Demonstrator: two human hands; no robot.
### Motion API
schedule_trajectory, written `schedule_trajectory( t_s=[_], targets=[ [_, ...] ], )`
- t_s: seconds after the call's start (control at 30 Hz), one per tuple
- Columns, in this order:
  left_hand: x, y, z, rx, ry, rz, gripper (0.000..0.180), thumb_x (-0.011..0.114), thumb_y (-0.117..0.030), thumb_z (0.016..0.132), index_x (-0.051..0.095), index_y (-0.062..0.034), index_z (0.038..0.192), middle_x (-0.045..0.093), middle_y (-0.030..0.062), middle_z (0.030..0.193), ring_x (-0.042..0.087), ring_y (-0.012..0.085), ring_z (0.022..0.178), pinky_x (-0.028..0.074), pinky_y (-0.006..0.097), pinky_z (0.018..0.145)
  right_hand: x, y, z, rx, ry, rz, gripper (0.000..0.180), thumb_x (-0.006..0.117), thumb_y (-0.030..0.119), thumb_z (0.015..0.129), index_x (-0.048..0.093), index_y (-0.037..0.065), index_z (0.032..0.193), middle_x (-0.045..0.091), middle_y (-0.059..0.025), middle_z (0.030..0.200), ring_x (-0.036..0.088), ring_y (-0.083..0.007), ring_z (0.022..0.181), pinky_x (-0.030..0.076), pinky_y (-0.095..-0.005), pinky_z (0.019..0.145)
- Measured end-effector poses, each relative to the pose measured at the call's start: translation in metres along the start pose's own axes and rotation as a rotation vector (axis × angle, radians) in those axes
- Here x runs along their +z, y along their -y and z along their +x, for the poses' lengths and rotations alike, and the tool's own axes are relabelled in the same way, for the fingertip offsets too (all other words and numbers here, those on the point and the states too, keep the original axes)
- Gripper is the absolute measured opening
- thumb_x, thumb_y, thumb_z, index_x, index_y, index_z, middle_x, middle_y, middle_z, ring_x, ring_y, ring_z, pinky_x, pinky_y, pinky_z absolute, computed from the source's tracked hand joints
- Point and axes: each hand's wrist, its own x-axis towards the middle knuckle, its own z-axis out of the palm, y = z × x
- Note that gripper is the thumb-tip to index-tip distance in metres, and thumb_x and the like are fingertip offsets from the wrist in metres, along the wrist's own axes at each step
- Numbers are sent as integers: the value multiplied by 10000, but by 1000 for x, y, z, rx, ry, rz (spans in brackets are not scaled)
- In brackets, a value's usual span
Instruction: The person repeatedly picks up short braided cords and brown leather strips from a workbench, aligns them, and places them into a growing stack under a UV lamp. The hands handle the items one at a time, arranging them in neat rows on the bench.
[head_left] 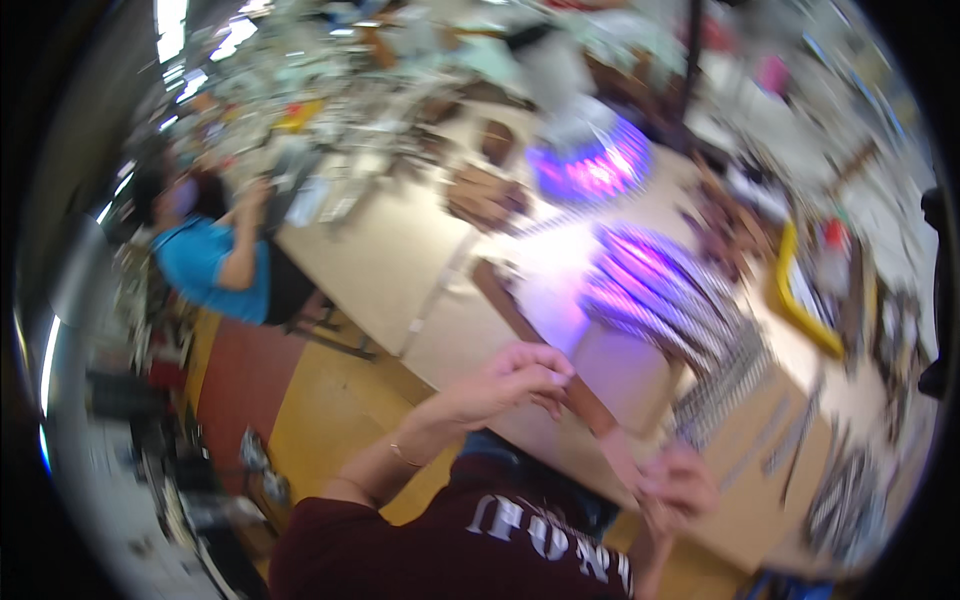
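Observation:
A long brown strip, perhaps leather, slants over the near edge of the table, its lower end paler and pinkish. My left hand is closed, with bent fingers pinched at the strip's middle. Blur hides the exact contact. At the lower end of the strip, my right hand grips it with fingers curled. Beyond the strip lies a bundle of grey, braided-looking bands, partly lit violet. A lamp glows blue and pink over the table.
Brown pieces are stacked near the lamp. A yellow-edged tray stands at the right, near a cardboard sheet and coiled grey bands. A person in a blue shirt works at the table's left side.

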Motion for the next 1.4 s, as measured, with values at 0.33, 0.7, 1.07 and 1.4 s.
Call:
schedule_trajectory(
  t_s=[0.33,0.7,1.07,1.4],
  targets=[
    [-108,24,-17,154,-919,1070,267,567,-141,882,607,-17,1114,661,145,1014,657,238,902,529,362,762,-90,-28,-5,79,-100,274,113,727,6,761,670,57,844,657,-119,886,594,-230,805,464,-330,701],
    [33,30,7,335,192,404,287,606,-215,958,645,-22,1167,666,95,1052,635,169,955,516,299,840,7,-6,6,6,156,-337,230,710,-118,771,678,-2,967,646,-130,916,609,-237,853,504,-317,769],
    [20,30,15,102,392,60,262,661,-219,930,712,12,1045,715,56,882,657,86,787,546,223,704,9,3,12,-257,258,-638,252,759,-83,720,762,46,936,589,-104,903,599,-240,786,518,-330,670],
    [0,34,16,152,378,53,188,600,-172,964,638,4,1015,680,51,972,643,83,807,548,233,708,24,27,32,-305,401,-625,165,716,9,780,712,89,924,603,-72,804,577,-229,724,472,-369,683]
  ],
)
